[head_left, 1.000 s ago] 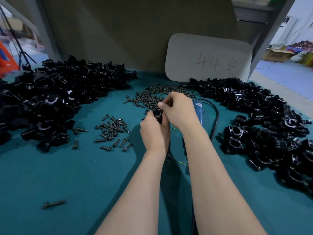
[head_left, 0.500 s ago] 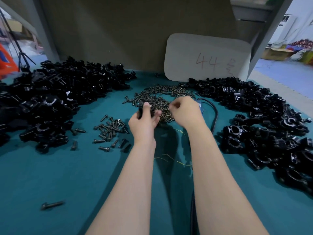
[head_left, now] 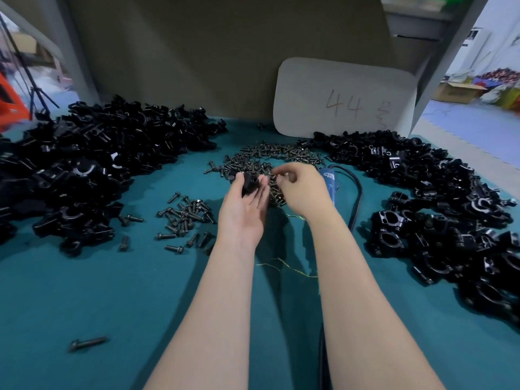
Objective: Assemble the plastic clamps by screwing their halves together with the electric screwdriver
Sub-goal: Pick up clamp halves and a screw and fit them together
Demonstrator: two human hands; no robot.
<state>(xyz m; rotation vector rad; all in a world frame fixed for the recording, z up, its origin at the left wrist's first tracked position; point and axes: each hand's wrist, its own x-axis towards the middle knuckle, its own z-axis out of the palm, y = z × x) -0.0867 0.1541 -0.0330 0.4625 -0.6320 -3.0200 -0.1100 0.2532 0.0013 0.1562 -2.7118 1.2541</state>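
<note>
Screw pile [head_left: 270, 156]: tabletop [head_left: 84, 291] centre, toward far edge.
Electric screwdriver [head_left: 327, 181]: lying just beyond right hand [head_left: 302, 192], the nearer hand.
Left hand [head_left: 243, 209]: palm up, grasping clamp [head_left: 249, 183].
Right hand: fingertips pinched just right of clamp; screw held? cannot tell.

This looks like a workshop or small factory where lots of the same thing get put together. A table [head_left: 84, 291] with a blue-green cover holds a big heap of black plastic parts [head_left: 84, 164] on the left, another heap [head_left: 436, 206] on the right, and piles of little screws [head_left: 270, 156] between them. A white card [head_left: 343, 99] marked "44" leans at the far side, and far right a cardboard box [head_left: 457, 91] sits on a blue floor [head_left: 464, 119].
</note>
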